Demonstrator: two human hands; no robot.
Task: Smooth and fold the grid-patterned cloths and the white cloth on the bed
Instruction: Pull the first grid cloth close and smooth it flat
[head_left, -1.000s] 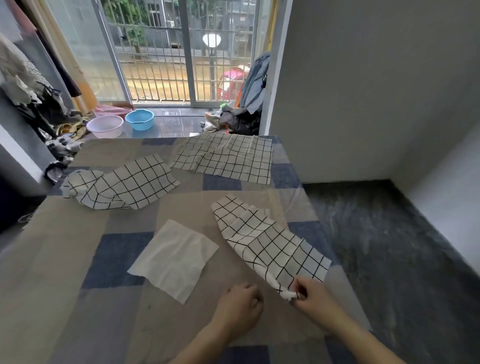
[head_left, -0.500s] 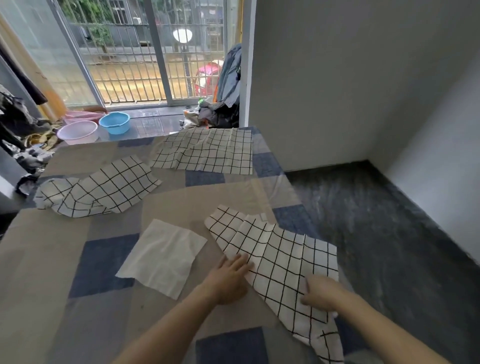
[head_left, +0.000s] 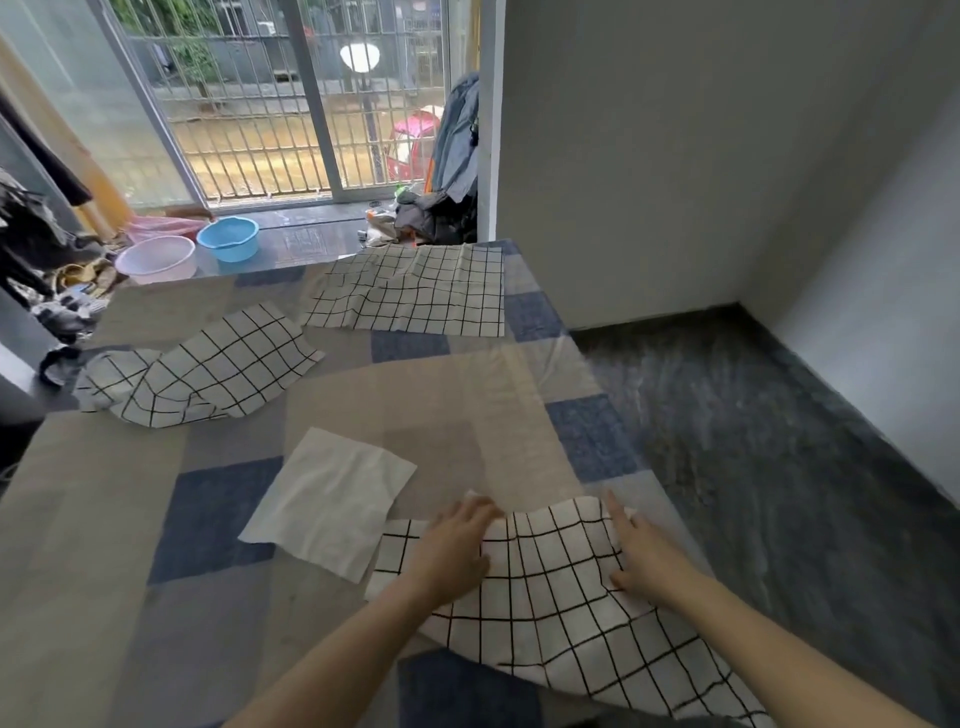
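Note:
A grid-patterned cloth (head_left: 561, 608) lies spread on the near right part of the bed, its near end hanging over the edge. My left hand (head_left: 457, 545) rests flat on its far left part, fingers straight. My right hand (head_left: 641, 556) presses flat on its far right part, near the far edge. A square white cloth (head_left: 327, 493) lies flat just left of it. A rumpled grid cloth (head_left: 202, 364) sits at the middle left, and another grid cloth (head_left: 415, 296) lies flat at the bed's far end.
The bed (head_left: 130, 519) has a beige, grey and blue patchwork cover. Its right edge drops to a dark floor (head_left: 779, 441). Past the far end stand a blue basin (head_left: 228, 239), a pale basin (head_left: 156, 260) and a pile of clothes (head_left: 436, 218) by the barred window.
The near grid cloth went from a narrow diagonal strip, pinched at its near corner by my right hand, to a wide spread sheet. Both hands now lie flat on it.

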